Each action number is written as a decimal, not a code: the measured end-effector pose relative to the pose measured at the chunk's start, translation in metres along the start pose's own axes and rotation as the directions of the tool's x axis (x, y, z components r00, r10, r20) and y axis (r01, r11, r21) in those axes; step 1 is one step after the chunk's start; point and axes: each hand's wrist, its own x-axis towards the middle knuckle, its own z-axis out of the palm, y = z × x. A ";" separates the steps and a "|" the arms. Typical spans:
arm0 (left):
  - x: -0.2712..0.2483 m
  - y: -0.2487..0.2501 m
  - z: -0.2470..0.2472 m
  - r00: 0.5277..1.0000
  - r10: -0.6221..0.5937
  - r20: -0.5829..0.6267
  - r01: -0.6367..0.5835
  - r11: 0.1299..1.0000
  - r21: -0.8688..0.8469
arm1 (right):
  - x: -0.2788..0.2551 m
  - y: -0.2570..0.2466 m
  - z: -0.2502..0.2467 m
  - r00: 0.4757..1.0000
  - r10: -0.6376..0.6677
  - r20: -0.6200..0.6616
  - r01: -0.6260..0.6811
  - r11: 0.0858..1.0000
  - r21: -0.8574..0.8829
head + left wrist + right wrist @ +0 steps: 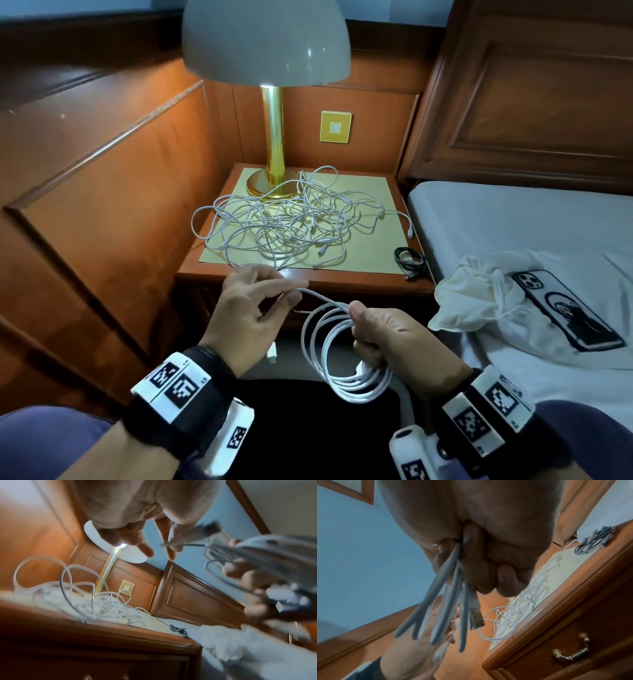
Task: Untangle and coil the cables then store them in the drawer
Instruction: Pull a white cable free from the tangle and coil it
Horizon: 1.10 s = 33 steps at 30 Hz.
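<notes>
A white cable coil (329, 359) of several loops hangs in front of the nightstand, and my right hand (368, 330) grips it in a fist. In the right wrist view the coil strands (448, 601) and a USB plug (476, 616) stick out below the curled fingers (505, 580). My left hand (296, 291) pinches the cable's free length (317, 296) between thumb and index, just left of the coil. A tangle of white cables (284, 219) lies on the nightstand top (342, 277). A coiled black cable (409, 260) sits at its right front corner.
A gold lamp (274, 137) stands at the back of the nightstand. The drawer front with a metal handle (571, 654) is shut. On the bed (513, 219) to the right lie a phone (565, 308) and a white cloth bag (472, 294). Wood panelling closes the left side.
</notes>
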 end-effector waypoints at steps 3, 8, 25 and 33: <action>-0.001 0.007 0.000 0.992 -0.119 0.051 0.120 0.993 -0.012 | -0.001 -0.002 0.002 0.998 -0.002 0.064 0.001 1.000 0.019; -0.005 0.024 0.010 0.881 -0.292 0.373 0.448 0.769 -0.456 | 0.001 -0.002 0.009 0.999 -0.021 0.030 0.021 0.999 -0.030; -0.012 0.036 0.021 0.752 -0.238 0.615 0.635 0.510 -0.580 | 0.014 0.016 0.010 0.917 -0.270 -0.295 0.028 0.779 -0.627; -0.014 0.025 0.023 0.859 -0.292 0.420 0.452 0.819 -0.354 | 0.015 0.014 -0.001 0.858 -0.285 -0.427 0.017 0.847 -0.531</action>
